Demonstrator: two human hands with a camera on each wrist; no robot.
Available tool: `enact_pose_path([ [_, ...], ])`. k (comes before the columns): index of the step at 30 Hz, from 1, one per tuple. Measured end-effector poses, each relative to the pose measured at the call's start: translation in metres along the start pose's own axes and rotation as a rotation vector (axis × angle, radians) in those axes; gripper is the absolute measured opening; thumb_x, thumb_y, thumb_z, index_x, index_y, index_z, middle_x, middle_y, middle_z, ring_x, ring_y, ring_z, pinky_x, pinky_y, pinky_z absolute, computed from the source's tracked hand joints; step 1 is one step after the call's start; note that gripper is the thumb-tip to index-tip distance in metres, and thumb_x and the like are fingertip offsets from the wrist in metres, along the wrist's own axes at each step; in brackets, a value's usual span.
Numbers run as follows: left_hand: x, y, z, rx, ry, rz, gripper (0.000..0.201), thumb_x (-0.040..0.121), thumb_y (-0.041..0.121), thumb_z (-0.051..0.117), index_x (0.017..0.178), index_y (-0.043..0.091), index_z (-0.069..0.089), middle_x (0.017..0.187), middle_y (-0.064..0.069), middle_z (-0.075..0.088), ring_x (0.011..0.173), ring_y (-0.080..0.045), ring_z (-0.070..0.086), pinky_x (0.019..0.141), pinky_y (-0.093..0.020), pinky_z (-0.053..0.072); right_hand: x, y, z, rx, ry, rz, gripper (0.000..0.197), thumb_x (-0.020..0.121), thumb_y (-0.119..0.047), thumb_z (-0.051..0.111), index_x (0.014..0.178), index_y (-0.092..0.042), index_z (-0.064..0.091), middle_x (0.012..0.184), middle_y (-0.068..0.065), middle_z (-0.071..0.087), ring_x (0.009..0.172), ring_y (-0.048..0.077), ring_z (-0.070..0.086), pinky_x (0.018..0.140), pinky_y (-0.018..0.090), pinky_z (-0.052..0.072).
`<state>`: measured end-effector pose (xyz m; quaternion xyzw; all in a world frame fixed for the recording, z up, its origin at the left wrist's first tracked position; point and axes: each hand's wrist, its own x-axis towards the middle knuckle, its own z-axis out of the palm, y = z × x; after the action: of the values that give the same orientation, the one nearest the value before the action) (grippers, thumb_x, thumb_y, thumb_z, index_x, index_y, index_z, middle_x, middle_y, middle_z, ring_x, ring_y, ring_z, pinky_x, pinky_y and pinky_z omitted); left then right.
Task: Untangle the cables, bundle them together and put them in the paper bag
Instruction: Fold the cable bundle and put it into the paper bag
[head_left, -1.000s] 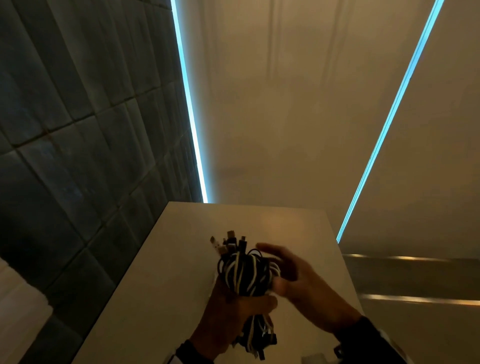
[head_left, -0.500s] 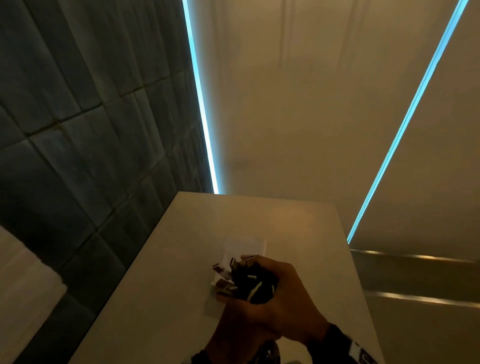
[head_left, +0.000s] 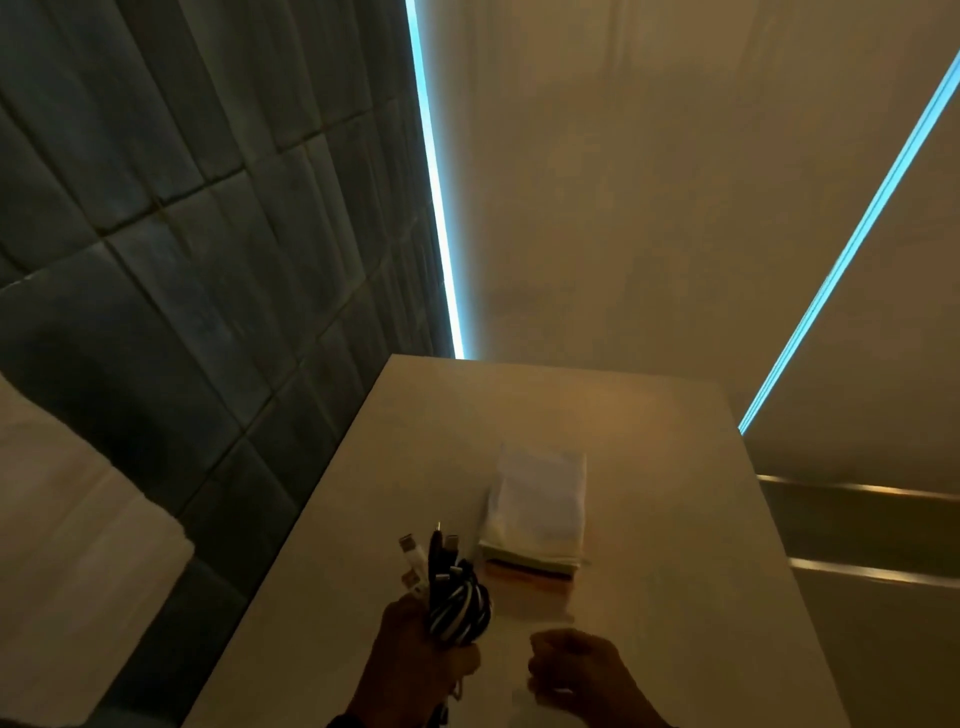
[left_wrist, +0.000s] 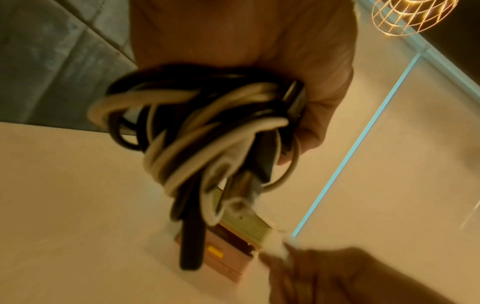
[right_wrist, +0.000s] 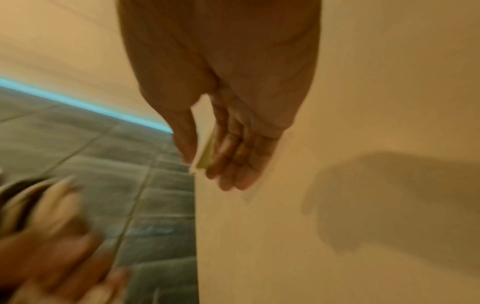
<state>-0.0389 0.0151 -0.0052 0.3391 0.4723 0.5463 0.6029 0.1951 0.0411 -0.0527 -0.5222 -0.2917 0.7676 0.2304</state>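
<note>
no readable text, labels or numbers anywhere

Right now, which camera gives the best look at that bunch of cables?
The left wrist view: the cable bundle fills the frame, black and white loops in the left hand. The head view shows it small and dim; the right wrist view catches only a blur at its edge.

My left hand (head_left: 415, 649) is up over the near edge of the table, fingers curled tight round the cable bundle (head_left: 460, 605), plug ends sticking up past my knuckles. Wrist straight, dark sleeve just showing at the bottom. My right hand (head_left: 576, 670) sits lower & to the right, clear of the left, holding nothing. Wrist cam shows its fingers (right_wrist: 233, 164) straight-ish, close together, pointing down, thumb apart w/ a gap. Left hand's blurry in that view
</note>
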Motion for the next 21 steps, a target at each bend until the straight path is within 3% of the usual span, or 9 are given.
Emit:
enact_pose_path([
  [1,-0.006,0.010,0.001,0.369,0.004,0.108,0.019,0.096,0.019,0.047,0.083,0.017,0.062,0.070,-0.008,0.049,0.059,-0.027,0.040,0.053,-0.035,0.035,0.010,0.008,0.001,0.035,0.038,0.078,0.021,0.081,0.002,0.069,0.099,0.012,0.065,0.074,0.026,0.067,0.068,0.036,0.066,0.065,0.040,0.054],
  [2,-0.013,-0.012,0.005,0.481,-0.137,0.045,0.013,0.084,0.009,0.063,0.076,0.019,0.061,0.067,-0.010,0.053,0.061,-0.032,0.050,0.053,-0.037,0.041,0.021,0.012,0.005,0.069,0.081,0.117,0.017,0.082,0.004,0.067,0.097,0.013,0.064,0.075,0.028,0.067,0.068,0.037,0.066,0.067,0.042,0.054],
  [4,-0.024,-0.005,-0.010,0.650,0.046,-0.059,0.030,0.065,-0.006,0.073,0.069,0.021,0.059,0.057,-0.005,0.056,0.058,-0.025,0.057,0.052,-0.038,0.043,0.039,0.013,0.016,0.151,0.144,0.139,0.013,0.084,0.004,0.063,0.094,0.013,0.063,0.076,0.029,0.065,0.065,0.036,0.063,0.068,0.047,0.052],
  [9,-0.006,-0.006,-0.032,0.421,0.050,-0.142,0.029,0.056,-0.016,0.068,0.056,0.010,0.054,0.055,-0.005,0.046,0.051,-0.017,0.040,0.047,-0.020,0.028,0.083,0.008,0.030,0.263,0.294,0.138,0.011,0.089,-0.002,0.059,0.091,0.007,0.064,0.072,0.021,0.065,0.063,0.034,0.060,0.062,0.045,0.055],
  [11,0.000,-0.005,-0.028,0.037,-0.185,-0.120,0.025,0.068,-0.003,0.070,0.060,0.011,0.051,0.057,-0.002,0.045,0.058,-0.020,0.034,0.052,-0.023,0.028,0.094,0.009,0.031,0.275,0.337,0.121,0.017,0.085,-0.002,0.062,0.098,0.008,0.065,0.080,0.022,0.066,0.066,0.034,0.061,0.060,0.046,0.055],
  [14,0.008,-0.009,-0.032,-0.298,-0.159,0.051,0.040,0.105,0.023,0.019,0.091,0.015,0.055,0.081,-0.006,0.053,0.072,-0.022,0.037,0.067,-0.029,0.028,0.111,0.016,0.028,0.315,0.390,0.087,0.025,0.084,0.000,0.062,0.107,0.009,0.063,0.095,0.028,0.067,0.080,0.043,0.065,0.063,0.049,0.056],
  [16,0.016,-0.017,-0.028,-0.316,-0.262,0.123,0.048,0.106,0.026,0.014,0.098,0.014,0.061,0.090,0.001,0.063,0.073,-0.018,0.045,0.069,-0.026,0.033,0.114,0.016,0.029,0.347,0.425,0.060,0.024,0.083,0.003,0.061,0.107,0.009,0.062,0.093,0.029,0.068,0.081,0.046,0.066,0.061,0.047,0.056],
  [18,0.014,-0.017,-0.029,-0.342,-0.386,0.125,0.045,0.105,0.028,0.020,0.094,0.016,0.062,0.078,0.000,0.053,0.068,-0.018,0.039,0.066,-0.027,0.030,0.107,0.013,0.031,0.352,0.447,0.041,0.018,0.084,0.003,0.061,0.102,0.008,0.062,0.084,0.025,0.067,0.067,0.037,0.063,0.054,0.040,0.055],
  [21,0.006,-0.015,-0.041,-0.223,-0.278,-0.039,0.041,0.104,0.026,0.024,0.082,0.014,0.056,0.072,-0.002,0.039,0.063,-0.019,0.031,0.058,-0.030,0.023,0.095,0.013,0.034,0.314,0.390,0.062,0.012,0.083,-0.003,0.065,0.094,0.002,0.066,0.084,0.022,0.068,0.068,0.033,0.061,0.060,0.040,0.055],
])
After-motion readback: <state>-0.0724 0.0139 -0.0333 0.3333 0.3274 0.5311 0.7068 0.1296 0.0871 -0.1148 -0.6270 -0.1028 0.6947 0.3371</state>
